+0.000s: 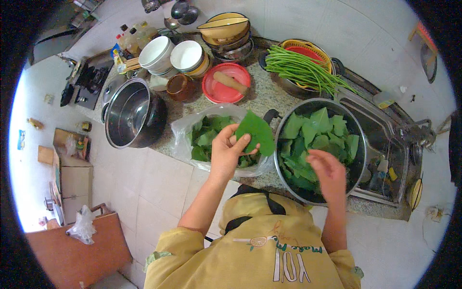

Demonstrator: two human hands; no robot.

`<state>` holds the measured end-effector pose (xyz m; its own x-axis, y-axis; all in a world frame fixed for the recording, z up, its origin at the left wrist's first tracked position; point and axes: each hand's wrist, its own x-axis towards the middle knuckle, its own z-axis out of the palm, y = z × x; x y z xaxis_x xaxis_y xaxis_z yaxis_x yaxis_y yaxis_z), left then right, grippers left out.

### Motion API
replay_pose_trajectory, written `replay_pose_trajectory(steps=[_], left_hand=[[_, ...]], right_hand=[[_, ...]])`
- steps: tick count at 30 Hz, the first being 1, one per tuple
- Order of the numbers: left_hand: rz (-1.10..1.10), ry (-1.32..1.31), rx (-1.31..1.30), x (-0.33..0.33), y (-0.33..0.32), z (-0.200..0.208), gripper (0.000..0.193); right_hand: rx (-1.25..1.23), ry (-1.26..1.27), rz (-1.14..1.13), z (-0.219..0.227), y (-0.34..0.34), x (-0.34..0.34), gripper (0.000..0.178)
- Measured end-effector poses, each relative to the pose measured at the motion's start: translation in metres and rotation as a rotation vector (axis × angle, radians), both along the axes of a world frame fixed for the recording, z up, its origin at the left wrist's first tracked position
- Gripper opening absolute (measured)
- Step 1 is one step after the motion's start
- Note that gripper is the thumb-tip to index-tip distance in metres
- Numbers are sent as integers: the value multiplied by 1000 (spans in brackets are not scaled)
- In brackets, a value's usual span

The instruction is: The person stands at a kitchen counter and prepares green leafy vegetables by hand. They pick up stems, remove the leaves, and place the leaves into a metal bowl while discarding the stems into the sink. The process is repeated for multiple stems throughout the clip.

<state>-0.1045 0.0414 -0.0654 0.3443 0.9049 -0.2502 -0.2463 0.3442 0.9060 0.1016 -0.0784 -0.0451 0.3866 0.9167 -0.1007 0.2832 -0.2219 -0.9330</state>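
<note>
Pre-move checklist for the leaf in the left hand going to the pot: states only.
1. Left hand grips one green leaf: ok.
2. Leaf lifted above the plastic bag: ok.
3. Right hand holds nothing, hovering over the pot: ok.
4. Pot has room on top of its leaves: ok.
5. Water in the pot: cannot tell.
6. Leaf's condition on the underside: cannot tell.

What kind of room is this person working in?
Most likely a home kitchen: a granite counter with stacked bowls, a steel sink, and a big pot of green leaves beside long green beans.
</note>
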Motion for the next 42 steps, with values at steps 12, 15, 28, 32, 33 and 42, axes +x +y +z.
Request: replay_pose_trajectory(steps=[12,15,28,32,33,42], left_hand=[[-204,-190,-80,29,-35,28,24],[-232,-275,-138,30,-35,28,26],[-319,16,168,38,-34,39,42],[-279,-6,160,39,-40,35,41],[-270,5,152,39,-41,36,41],[-24,191,197,36,-33,16,14]], right_hand=[[66,479,-26,26,12,-36,16],[71,553,-21,22,9,-32,16],[89,260,-13,14,2,-38,18],[55,284,-7,17,1,-38,27],[53,372,-10,20,2,-39,26],[123,287,-97,5,-4,-45,19]])
